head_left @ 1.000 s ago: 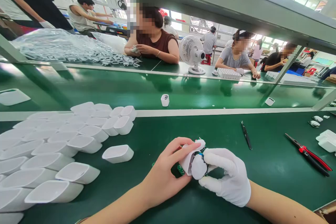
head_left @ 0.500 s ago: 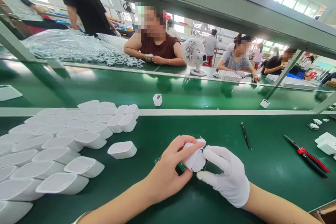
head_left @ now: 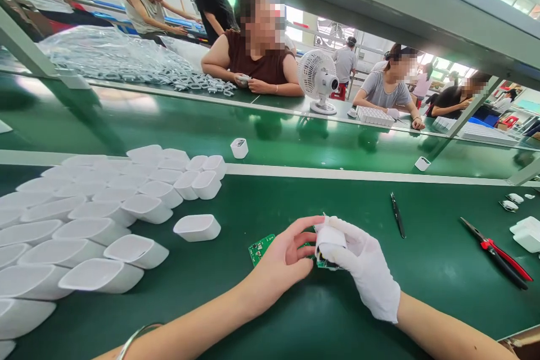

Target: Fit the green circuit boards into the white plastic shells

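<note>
My right hand (head_left: 366, 261), in a white glove, grips a small assembly (head_left: 331, 243) wrapped in white material, with a green circuit board edge along its bottom. Bare and with a bracelet at the wrist, my left hand (head_left: 283, 256) has its fingers spread; the fingertips are at the left side of this assembly. A green circuit board (head_left: 260, 248) lies on the table, partly behind my left hand. One white housing (head_left: 197, 227) stands apart to the left, beside many similar white housings (head_left: 90, 230).
Tweezers (head_left: 397, 215) and red-and-black pliers (head_left: 496, 252) lie at the right, with white parts (head_left: 526, 233) beyond. Two small white units (head_left: 239, 148) (head_left: 422, 163) stand on the belt (head_left: 287, 143). Across it are a fan (head_left: 319, 81) and several people.
The white-wrapped assembly has turned, showing its board edge, and my right hand now wraps round it. My left fingers have loosened and drawn back left, uncovering more of the circuit board.
</note>
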Action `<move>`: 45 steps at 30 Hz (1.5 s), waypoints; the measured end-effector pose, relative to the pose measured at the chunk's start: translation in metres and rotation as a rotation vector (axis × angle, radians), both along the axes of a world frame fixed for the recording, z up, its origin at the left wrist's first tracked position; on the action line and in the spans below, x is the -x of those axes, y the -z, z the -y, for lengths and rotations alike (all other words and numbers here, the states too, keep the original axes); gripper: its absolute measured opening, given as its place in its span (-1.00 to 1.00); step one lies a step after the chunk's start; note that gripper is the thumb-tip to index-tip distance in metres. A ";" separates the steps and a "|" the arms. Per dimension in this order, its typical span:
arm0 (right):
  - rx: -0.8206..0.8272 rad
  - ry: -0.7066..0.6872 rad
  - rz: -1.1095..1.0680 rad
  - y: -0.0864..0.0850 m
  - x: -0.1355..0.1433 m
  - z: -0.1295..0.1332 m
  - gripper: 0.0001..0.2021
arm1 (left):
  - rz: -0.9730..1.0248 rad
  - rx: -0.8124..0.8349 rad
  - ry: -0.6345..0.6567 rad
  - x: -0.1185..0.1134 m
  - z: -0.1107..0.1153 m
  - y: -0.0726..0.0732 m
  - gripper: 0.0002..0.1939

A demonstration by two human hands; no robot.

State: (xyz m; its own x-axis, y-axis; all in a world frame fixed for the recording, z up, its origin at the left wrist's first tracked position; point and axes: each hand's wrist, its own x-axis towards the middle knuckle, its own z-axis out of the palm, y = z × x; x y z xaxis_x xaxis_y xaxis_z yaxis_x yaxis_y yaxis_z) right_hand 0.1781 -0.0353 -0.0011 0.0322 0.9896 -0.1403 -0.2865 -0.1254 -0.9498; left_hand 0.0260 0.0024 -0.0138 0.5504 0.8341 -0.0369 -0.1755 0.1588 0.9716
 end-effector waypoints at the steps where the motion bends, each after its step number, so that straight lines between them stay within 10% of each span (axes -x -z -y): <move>1: 0.012 0.005 0.007 -0.001 -0.001 0.000 -0.44 | 0.010 -0.004 0.029 0.000 0.000 0.000 -0.38; 12: -0.075 -0.160 -0.076 0.017 -0.012 -0.002 -0.24 | -0.014 0.122 -0.052 0.001 -0.007 -0.007 -0.29; 34: -0.116 -0.202 0.127 0.003 -0.009 -0.002 -0.55 | -0.087 0.212 -0.035 -0.002 0.005 -0.021 -0.59; 45: -0.508 -0.409 0.973 -0.018 -0.053 -0.001 -0.37 | -0.110 0.315 -0.162 -0.010 0.022 -0.024 -0.52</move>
